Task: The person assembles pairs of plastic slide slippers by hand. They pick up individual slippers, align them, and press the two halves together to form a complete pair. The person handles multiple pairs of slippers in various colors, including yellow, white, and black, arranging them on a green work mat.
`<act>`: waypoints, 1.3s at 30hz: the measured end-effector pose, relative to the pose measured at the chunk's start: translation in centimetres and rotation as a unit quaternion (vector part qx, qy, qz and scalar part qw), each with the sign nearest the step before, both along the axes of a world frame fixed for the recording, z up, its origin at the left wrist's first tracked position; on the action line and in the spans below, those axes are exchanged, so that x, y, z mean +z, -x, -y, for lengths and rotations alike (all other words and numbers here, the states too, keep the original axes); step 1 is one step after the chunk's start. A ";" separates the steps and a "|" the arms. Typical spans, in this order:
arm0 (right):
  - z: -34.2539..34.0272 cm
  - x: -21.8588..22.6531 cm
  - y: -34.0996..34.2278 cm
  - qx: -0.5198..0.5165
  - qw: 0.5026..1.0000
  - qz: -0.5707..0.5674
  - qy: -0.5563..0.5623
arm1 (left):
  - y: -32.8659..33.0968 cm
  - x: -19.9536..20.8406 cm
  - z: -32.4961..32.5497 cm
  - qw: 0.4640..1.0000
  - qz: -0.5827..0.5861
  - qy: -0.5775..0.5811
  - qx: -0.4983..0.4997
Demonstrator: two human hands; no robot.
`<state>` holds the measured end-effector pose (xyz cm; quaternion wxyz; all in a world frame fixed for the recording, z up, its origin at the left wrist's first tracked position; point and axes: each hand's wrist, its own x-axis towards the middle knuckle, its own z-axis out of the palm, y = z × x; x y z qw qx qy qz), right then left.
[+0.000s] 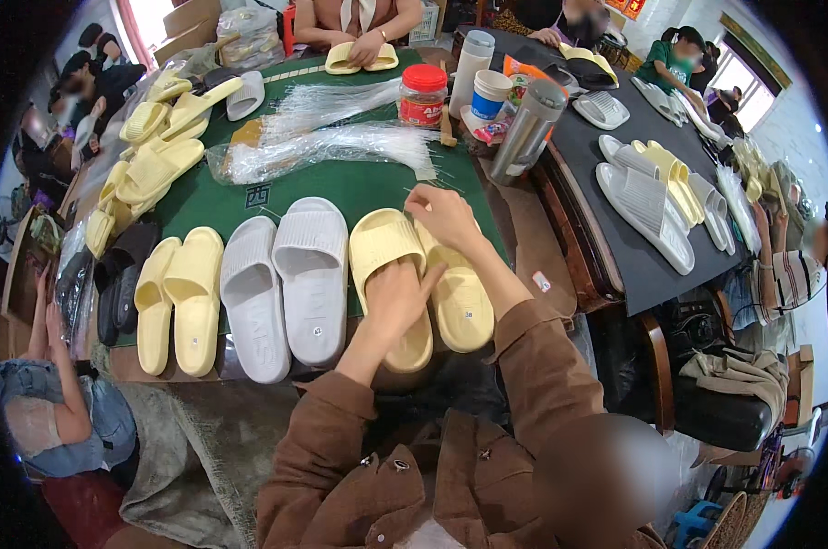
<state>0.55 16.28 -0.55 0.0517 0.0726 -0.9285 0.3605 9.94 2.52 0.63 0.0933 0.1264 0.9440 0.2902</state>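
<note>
Mid-frame, we tuck our left hand (397, 295) into a ribbed, pale-yellow rubbery slipper (406, 349), our right hand (444, 217) over its mate (466, 320), both grips unclear; toes up-frame, long axes near-vertical.

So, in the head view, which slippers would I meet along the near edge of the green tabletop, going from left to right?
Black slippers → first yellow pair → grey pair → second yellow pair, with the left hand and right hand at it.
</note>
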 end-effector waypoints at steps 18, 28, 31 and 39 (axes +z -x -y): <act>0.1 -0.4 -0.2 0.001 0.994 -0.055 0.098 | -3.5 -0.9 1.3 0.936 -0.350 -0.033 -0.009; 0.2 -0.4 -0.2 0.034 0.985 -0.062 0.159 | 8.1 -0.7 2.0 0.946 -0.276 -0.168 0.033; -0.2 -0.7 -0.2 0.029 0.980 -0.070 0.183 | 9.3 -1.8 0.5 0.946 -0.263 -0.186 0.039; -0.1 -0.5 -0.2 0.018 0.991 -0.058 0.120 | 9.9 -2.8 1.6 0.919 -0.201 -0.316 0.120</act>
